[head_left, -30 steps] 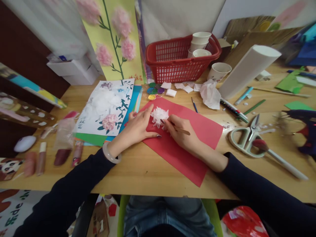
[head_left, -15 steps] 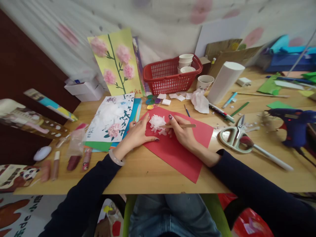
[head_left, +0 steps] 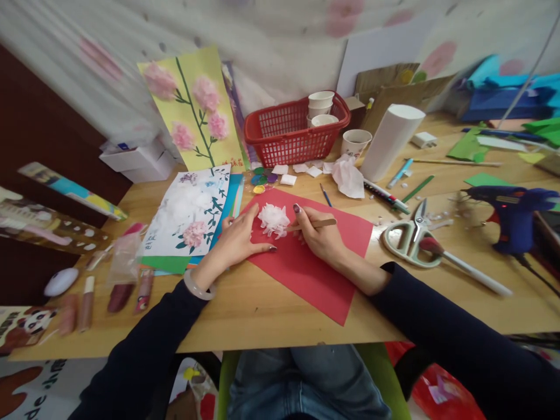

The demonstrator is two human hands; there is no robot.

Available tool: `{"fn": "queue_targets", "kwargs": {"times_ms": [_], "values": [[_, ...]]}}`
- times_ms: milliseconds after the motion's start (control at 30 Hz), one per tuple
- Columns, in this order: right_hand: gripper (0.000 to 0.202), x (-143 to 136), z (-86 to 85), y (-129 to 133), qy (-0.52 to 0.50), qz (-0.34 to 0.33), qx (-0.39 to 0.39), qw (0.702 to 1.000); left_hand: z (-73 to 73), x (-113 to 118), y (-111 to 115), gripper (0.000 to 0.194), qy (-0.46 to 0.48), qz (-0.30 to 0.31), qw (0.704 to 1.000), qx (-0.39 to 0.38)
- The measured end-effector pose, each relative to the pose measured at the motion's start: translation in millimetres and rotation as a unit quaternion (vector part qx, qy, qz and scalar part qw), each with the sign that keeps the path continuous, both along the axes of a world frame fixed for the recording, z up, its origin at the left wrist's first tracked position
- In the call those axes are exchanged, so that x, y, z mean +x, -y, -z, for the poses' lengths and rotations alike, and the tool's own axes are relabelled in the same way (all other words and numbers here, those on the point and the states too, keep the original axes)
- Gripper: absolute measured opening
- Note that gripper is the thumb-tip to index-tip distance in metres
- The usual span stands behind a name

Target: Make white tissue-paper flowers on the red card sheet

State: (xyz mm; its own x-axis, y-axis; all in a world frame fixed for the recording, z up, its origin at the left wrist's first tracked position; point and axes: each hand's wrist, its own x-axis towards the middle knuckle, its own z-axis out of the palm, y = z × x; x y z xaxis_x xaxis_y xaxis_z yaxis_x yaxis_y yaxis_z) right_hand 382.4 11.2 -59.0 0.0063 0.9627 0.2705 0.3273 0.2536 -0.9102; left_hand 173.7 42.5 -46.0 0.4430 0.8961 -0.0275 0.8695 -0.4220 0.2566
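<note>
A sheet of red paper [head_left: 301,274] lies at an angle on the table, with a white ruffled paper flower [head_left: 273,219] near its upper left. My right hand [head_left: 318,236] is closed around a flat wooden stick [head_left: 324,223], whose tip reaches the flower's right side. My left hand [head_left: 240,236] rests on the left edge of the red paper, thumb and fingers apart, just left of the flower. Nothing shows in its grasp.
Scissors [head_left: 412,245], a brush [head_left: 475,271] and a blue glue gun [head_left: 507,213] lie to the right. Behind stand a red basket [head_left: 286,149] with paper cups, a white roll [head_left: 391,143] and crumpled tissue [head_left: 349,176]. A flower picture [head_left: 168,230] lies left.
The view has shifted slightly, so most things sit a little further left. Both hands keep nearly the same pose around the flower, and the stick stays at its right side.
</note>
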Motion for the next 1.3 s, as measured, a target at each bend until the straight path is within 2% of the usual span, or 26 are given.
{"fn": "queue_targets", "kwargs": {"times_ms": [267, 500, 700, 833, 933, 1033, 1133, 1300], "values": [[0.052, 0, 0.9, -3, 0.057, 0.009, 0.025, 0.998, 2.0, -1, 1, 0.103, -0.013, 0.004, 1.000, 0.009], [0.037, 0, 1.9, -5, 0.170, -0.018, 0.069, 0.983, 3.1, -3, 1, 0.096, -0.002, 0.023, 1.000, 0.018], [0.032, -6, -0.8, -7, 0.198, -0.041, 0.079, 0.976, -1.2, -2, 1, 0.096, -0.010, 0.018, 1.000, 0.007], [0.035, -6, -0.7, -9, 0.149, -0.034, 0.040, 0.988, -0.3, -2, 1, 0.099, -0.009, 0.012, 1.000, 0.004], [0.043, -2, 1.1, -10, 0.007, -0.016, -0.032, 0.999, 1.7, -2, 1, 0.100, -0.004, 0.006, 1.000, 0.002], [0.052, 2, 2.1, -10, -0.112, 0.019, -0.062, 0.992, 2.8, -3, 0, 0.100, 0.005, 0.007, 1.000, 0.009], [0.055, 4, 1.1, -7, -0.130, 0.024, -0.036, 0.991, 1.7, -3, 0, 0.098, 0.006, 0.008, 1.000, 0.010], [0.055, 2, -2.1, -1, -0.078, -0.011, -0.017, 0.997, -2.0, -1, 1, 0.098, -0.001, 0.000, 1.000, -0.009]]}}
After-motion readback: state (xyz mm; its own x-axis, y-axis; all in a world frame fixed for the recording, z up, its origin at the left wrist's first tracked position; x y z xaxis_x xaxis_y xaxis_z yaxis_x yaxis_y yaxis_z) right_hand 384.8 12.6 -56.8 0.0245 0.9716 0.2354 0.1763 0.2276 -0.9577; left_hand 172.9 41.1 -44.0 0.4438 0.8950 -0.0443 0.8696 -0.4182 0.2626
